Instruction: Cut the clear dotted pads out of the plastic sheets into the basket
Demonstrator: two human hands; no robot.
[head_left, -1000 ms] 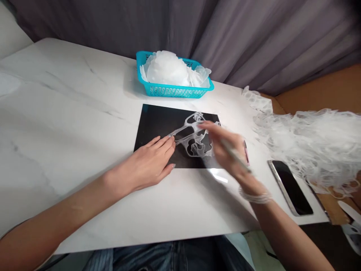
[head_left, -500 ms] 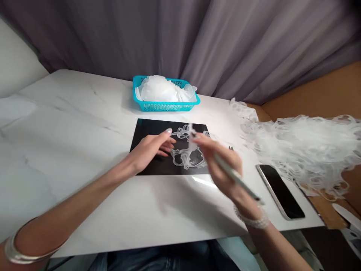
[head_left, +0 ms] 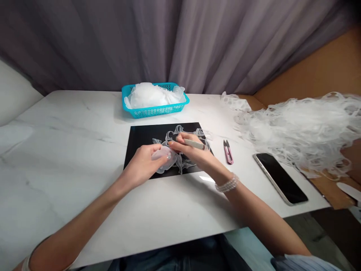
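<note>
On a black board (head_left: 141,135), my left hand (head_left: 143,162) pinches a rounded piece of sheer white fabric (head_left: 163,167) between thumb and fingers. My right hand (head_left: 196,152) grips a pale pen-like tool (head_left: 194,143); its fingertips are close to the fabric's upper right edge, and the tool's tip cannot be made out. Curling see-through fabric scraps (head_left: 182,164) lie on the board beneath and around my right hand. They partly overhang its right edge.
Behind the board stands a blue basket (head_left: 158,111) heaped with white sheer fabric. Pink thread snips (head_left: 228,153) and a phone (head_left: 280,178) lie to the right. Beyond them is a large heap of stringy white offcuts (head_left: 299,131). A grey curtain (head_left: 135,45) hangs at the back.
My left hand, empty before, now has hold of the rounded fabric piece. My right hand has moved left with the tool, uncovering the snips. The view has shifted slightly.
</note>
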